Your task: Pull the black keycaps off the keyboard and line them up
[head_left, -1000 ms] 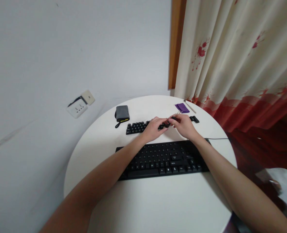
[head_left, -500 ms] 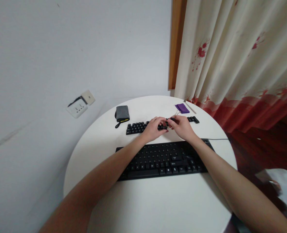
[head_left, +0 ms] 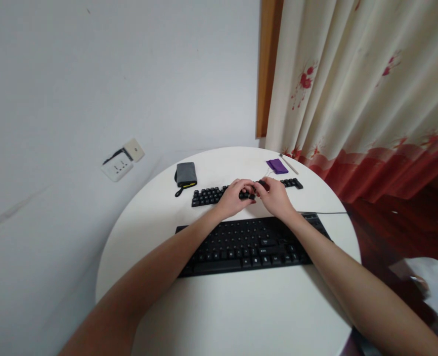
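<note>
A black keyboard (head_left: 237,242) lies across the white table with many key positions stripped to small stubs; keycaps remain along its near rows. Beyond it, loose black keycaps (head_left: 206,197) sit in packed rows. My left hand (head_left: 234,198) is curled around keycaps in the middle of these rows. Beside it, my right hand (head_left: 277,199) is closed, thumb and fingers together at a dark keycap (head_left: 263,184). The two hands' fingertips almost meet and partly hide what they hold. More keycaps (head_left: 292,183) show to the right of my right hand.
A grey pouch (head_left: 186,174) with a black loop rests at the back left of the round table (head_left: 219,311). At the back right lie a purple cloth pouch (head_left: 277,166) and a thin stick-like tool (head_left: 289,164). A cable (head_left: 328,213) runs off the right edge.
My right hand has shifted slightly left, closer to my left hand, its fingertips moving on the keycaps. The left hand keeps nearly the same place. The whole view has moved very slightly.
</note>
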`<action>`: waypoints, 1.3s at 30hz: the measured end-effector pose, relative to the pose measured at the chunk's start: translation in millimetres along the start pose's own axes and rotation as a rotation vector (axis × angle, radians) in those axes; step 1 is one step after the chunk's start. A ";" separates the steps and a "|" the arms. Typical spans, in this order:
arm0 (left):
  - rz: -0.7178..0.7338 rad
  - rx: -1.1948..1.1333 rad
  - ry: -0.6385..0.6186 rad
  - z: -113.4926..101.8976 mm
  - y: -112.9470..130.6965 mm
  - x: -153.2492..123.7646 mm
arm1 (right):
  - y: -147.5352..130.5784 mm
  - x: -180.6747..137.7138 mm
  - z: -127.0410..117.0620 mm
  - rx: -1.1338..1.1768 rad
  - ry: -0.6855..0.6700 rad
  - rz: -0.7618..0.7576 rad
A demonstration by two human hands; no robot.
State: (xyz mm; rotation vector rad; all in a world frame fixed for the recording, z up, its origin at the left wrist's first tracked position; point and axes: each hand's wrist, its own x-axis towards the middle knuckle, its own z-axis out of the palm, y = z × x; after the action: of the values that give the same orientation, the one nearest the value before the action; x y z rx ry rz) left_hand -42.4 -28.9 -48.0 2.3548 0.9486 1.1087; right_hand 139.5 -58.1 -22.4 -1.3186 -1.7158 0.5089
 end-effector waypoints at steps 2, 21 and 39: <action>0.013 0.022 0.004 -2.0 3.0 0.5 | 3.5 1.2 3.2 0.082 -0.010 0.080; 0.287 0.203 -0.108 -6.3 3.1 4.0 | 11.4 2.2 3.6 0.133 -0.050 0.141; 0.232 0.126 0.122 -7.7 3.1 3.9 | 5.3 1.3 -10.9 -0.013 -0.122 0.142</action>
State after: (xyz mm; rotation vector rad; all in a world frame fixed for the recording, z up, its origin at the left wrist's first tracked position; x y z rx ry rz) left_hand -45.3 -27.9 -39.4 2.5764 0.8223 1.3296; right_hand 151.4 -57.1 -20.2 -1.4513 -1.7337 0.6731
